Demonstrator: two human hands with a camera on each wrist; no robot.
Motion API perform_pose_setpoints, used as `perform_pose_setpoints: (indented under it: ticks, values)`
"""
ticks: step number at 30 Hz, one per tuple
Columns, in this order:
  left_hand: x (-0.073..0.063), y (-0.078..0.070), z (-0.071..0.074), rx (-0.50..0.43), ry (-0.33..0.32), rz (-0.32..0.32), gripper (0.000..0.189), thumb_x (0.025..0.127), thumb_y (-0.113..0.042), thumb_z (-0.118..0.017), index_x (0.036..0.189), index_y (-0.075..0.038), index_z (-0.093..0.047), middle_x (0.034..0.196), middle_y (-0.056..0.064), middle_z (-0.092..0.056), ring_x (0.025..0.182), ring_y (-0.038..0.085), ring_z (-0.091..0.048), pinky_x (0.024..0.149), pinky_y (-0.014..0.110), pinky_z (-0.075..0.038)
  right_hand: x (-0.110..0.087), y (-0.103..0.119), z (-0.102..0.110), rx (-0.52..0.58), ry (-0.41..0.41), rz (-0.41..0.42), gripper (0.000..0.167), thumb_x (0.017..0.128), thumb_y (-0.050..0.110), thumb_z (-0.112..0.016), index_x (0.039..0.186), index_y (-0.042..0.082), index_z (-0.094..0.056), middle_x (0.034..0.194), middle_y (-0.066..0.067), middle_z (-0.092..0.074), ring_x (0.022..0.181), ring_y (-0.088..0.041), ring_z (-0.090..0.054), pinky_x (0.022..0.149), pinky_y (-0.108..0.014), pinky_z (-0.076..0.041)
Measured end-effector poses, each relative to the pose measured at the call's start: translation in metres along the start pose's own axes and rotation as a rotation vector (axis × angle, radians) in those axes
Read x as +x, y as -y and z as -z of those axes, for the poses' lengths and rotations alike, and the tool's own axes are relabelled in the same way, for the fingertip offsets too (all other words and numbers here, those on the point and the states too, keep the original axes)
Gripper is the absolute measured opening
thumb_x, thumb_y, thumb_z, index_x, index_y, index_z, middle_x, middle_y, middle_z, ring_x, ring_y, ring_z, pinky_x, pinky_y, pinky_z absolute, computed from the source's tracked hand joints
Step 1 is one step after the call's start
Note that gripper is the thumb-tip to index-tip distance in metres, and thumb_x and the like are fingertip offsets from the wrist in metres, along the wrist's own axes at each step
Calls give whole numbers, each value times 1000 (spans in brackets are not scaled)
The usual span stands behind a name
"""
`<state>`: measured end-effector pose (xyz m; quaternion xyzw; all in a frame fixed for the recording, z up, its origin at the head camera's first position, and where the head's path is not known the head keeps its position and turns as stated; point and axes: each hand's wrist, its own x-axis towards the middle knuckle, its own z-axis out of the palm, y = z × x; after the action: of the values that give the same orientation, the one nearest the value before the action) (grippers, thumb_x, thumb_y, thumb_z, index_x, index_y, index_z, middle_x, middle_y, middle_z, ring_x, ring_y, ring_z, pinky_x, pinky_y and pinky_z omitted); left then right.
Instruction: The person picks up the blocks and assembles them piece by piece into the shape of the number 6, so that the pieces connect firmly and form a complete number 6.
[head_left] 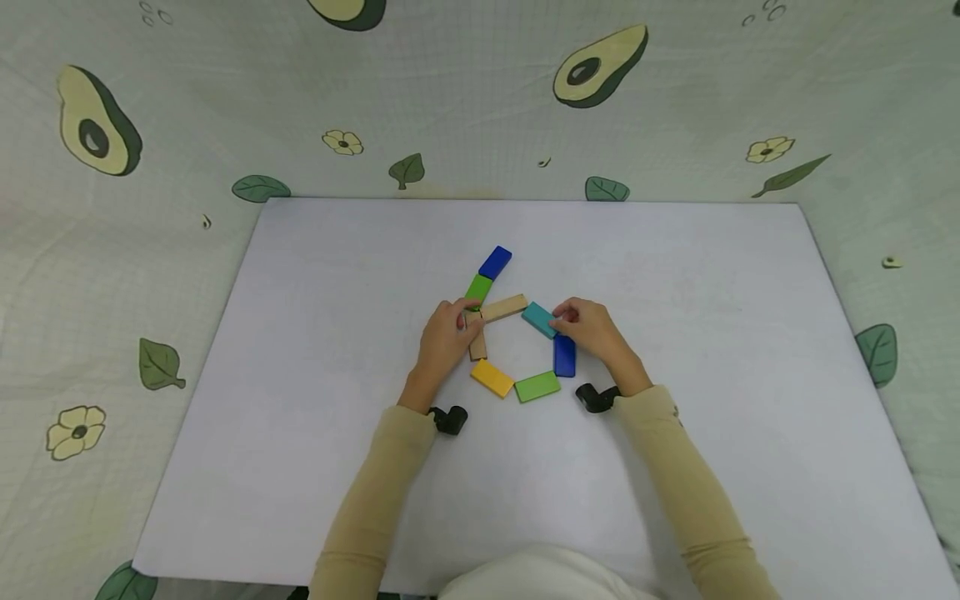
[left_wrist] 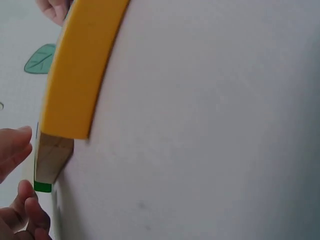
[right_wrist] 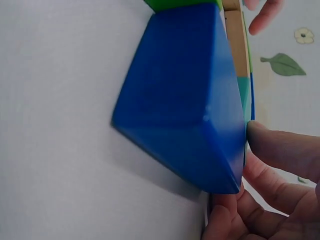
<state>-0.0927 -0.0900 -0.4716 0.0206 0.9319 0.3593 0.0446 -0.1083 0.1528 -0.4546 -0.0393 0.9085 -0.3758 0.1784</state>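
My left hand (head_left: 446, 340) is at the left side of a ring of blocks, its thumb and fingers around the upper end of an upright-running plain wooden block (head_left: 478, 346). In the left wrist view its thumb and fingers (left_wrist: 37, 215) straddle that block's line. My right hand (head_left: 596, 327) pinches the lower right end of a teal block (head_left: 538, 319). A blue block (head_left: 565, 357) adjoins it and looms large in the right wrist view. Another plain wooden block (head_left: 505, 307) runs between the left corner and the teal block.
A yellow block (head_left: 492, 378) and a light green block (head_left: 537, 387) form the ring's near side. From the upper left corner, a green block (head_left: 478, 288) and a blue block (head_left: 495, 262) extend outward. All lie on a white table (head_left: 337, 500) beside an avocado-patterned cloth (head_left: 465, 100).
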Motion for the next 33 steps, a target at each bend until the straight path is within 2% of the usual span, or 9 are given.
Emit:
perform_pose_setpoints:
  ticks: [5,14,33]
  values:
    - [4,-6,0,1,-8,50,30,88,-26,-64,117,-19,-65,76,5,-42,60,16,-36,51,26,-28,3,-2,1,2,12,-9,28,90,21,-58,107,-2,-60,87,-11,-55,80,-23,-50,68,-29,-39]
    - [7,-11,-2,9,-4,135,28,86,-29,-67,113,-23,-68,90,10,-53,62,17,-40,51,25,-31,5,-6,1,9,23,-15,29,90,21,-60,107,-2,-60,87,-10,-56,81,-22,-50,69,-28,-39]
    - [6,-11,-2,29,7,140,28,86,-31,-66,114,-24,-67,88,8,-54,64,17,-41,52,26,-31,3,-10,7,25,5,-25,30,90,22,-60,106,-3,-60,92,-14,-59,85,-25,-54,74,-32,-42]
